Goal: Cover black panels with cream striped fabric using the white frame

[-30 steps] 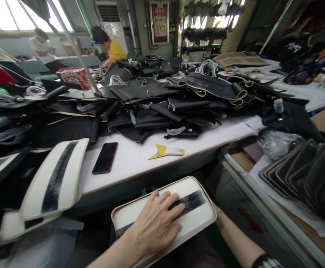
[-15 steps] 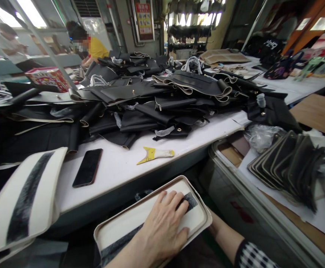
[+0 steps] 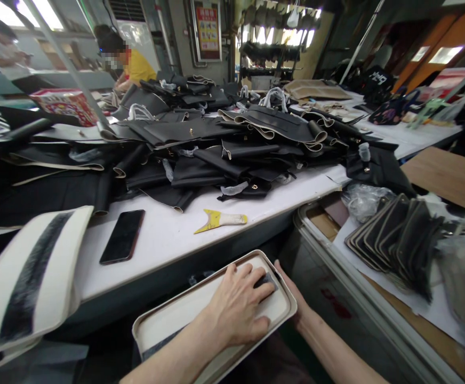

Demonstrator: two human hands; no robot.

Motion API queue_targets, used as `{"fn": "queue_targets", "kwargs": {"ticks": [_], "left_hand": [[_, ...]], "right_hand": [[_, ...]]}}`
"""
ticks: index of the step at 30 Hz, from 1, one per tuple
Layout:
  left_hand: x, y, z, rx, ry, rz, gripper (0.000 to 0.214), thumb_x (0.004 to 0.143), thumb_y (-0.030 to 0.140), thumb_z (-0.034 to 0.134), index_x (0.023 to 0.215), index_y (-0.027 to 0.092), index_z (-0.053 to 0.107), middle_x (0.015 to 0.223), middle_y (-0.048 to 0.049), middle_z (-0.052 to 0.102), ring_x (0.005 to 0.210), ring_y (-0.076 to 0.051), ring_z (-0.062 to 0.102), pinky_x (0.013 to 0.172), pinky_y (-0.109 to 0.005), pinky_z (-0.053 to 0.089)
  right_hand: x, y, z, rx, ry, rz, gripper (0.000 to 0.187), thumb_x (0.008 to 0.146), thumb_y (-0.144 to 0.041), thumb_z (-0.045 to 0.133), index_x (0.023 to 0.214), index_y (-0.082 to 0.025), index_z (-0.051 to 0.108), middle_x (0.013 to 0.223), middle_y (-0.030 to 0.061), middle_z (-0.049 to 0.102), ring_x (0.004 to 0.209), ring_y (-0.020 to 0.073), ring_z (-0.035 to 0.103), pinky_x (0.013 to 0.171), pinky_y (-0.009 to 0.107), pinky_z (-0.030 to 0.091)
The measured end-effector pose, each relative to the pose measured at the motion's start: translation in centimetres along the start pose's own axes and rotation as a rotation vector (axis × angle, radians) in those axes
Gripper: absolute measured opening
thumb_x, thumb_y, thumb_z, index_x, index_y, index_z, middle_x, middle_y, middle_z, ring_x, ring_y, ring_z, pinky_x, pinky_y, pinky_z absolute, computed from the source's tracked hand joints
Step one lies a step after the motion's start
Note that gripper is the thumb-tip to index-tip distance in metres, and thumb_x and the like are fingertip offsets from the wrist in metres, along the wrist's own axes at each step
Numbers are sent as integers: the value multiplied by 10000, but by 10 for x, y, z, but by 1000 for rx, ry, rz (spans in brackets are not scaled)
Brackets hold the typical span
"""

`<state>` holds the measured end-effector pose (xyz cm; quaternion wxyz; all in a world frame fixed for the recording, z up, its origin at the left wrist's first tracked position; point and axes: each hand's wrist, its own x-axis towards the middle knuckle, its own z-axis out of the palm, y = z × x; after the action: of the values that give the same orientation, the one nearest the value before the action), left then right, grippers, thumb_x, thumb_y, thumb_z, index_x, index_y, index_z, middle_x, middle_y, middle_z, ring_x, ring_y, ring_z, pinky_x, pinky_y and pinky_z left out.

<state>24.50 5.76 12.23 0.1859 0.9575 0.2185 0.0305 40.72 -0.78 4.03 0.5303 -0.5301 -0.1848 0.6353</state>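
Observation:
A cream, rounded rectangular bag panel (image 3: pixel 180 312) with a raised rim and a dark strip lies tilted below the table edge. My left hand (image 3: pixel 242 304) rests on its inner face toward the right end, fingers apart and slightly bent, covering part of the strip. Around the panel's right end is my right hand (image 3: pixel 301 306), its thumb up along the rim and its other fingers hidden beneath. Similar cream panels (image 3: pixel 62 272) with a dark strip are stacked at the left. On the table are a black phone (image 3: pixel 122 236) and a yellow-and-white, fork-ended scraper (image 3: pixel 220 219).
Black leather-like bag pieces (image 3: pixel 212 166) heap across the white table (image 3: pixel 164 240). At the right, a glass-sided case (image 3: pixel 324 277) bears dark panels (image 3: pixel 394 234) and clear plastic wrap (image 3: pixel 366 201). A person in yellow (image 3: pixel 141 69) works beyond the heap.
My right hand has come up over the panel's right end, its thumb now showing at the rim. The left hand stays on the panel. The view has shifted slightly.

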Motion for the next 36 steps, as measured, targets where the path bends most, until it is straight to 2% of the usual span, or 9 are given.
{"fn": "queue_targets", "kwargs": {"ticks": [3, 6, 12, 16, 23, 26, 29, 33, 36], "left_hand": [[-1, -1, 1, 10, 13, 18, 446, 771, 459, 638, 1176, 294, 552, 1244, -46, 533, 1089, -277, 476, 970, -499, 355], [-2, -2, 3, 30, 14, 39, 452, 776, 457, 630, 1182, 278, 545, 1200, -54, 542, 1055, -272, 486, 951, -480, 372], [-3, -4, 4, 58, 23, 59, 448, 802, 474, 582, 1176, 237, 516, 1199, -72, 531, 1058, -283, 475, 954, -488, 365], [-4, -4, 6, 79, 39, 61, 408, 806, 478, 566, 1112, 212, 519, 1175, -85, 528, 1044, -289, 469, 935, -494, 361], [-1, -6, 6, 99, 17, 70, 434, 778, 509, 582, 1086, 208, 525, 1148, -93, 523, 1028, -289, 463, 913, -470, 359], [0, -6, 4, 99, -4, 79, 430, 776, 504, 578, 1082, 206, 527, 1136, -92, 526, 1024, -286, 466, 924, -470, 356], [-1, -5, 4, 83, 7, 74, 429, 776, 493, 581, 1094, 211, 526, 1140, -90, 531, 1032, -288, 469, 938, -474, 352], [-2, -6, 5, 44, 19, 68, 419, 763, 481, 600, 1072, 207, 530, 1125, -85, 548, 1014, -279, 482, 924, -448, 368], [-1, -8, 6, 3, 34, 57, 470, 731, 468, 633, 1095, 193, 523, 1128, -87, 561, 1015, -272, 491, 949, -429, 371]], "right_hand": [[-20, -5, -4, -74, 71, -43, 610, 864, -678, 498, 1130, -160, 683, 1038, 120, 720, 964, 296, 677, 808, 412, 549], [-31, -8, -8, -356, 163, -192, 573, 818, -553, 658, 1260, -190, 625, 1256, 95, 643, 1138, 301, 603, 957, 415, 495], [-28, 1, -10, -611, 334, -304, 581, 840, -548, 600, 1261, -149, 627, 1304, 108, 607, 1192, 309, 568, 1076, 483, 409], [-30, 6, -7, -685, 414, -355, 536, 860, -520, 582, 1239, -146, 644, 1260, 104, 633, 1163, 312, 592, 1050, 482, 438], [-34, 2, -2, -810, 400, -436, 444, 901, -471, 550, 1194, -162, 677, 1202, 113, 667, 1079, 297, 631, 981, 429, 481], [-35, -3, 2, -917, 371, -551, 353, 932, -441, 514, 1077, -196, 724, 1023, 98, 668, 914, 243, 640, 823, 354, 518], [-36, -7, 7, -1016, 360, -606, 328, 967, -401, 459, 974, -200, 718, 857, 67, 576, 754, 196, 590, 689, 316, 493], [-37, -7, 11, -1166, 332, -623, 323, 1002, -309, 369, 987, -188, 669, 873, 70, 535, 781, 195, 565, 723, 328, 493], [-39, -7, 15, -1383, 321, -637, 336, 997, -204, 314, 1007, -165, 648, 887, 91, 533, 839, 222, 552, 759, 358, 507]]}}
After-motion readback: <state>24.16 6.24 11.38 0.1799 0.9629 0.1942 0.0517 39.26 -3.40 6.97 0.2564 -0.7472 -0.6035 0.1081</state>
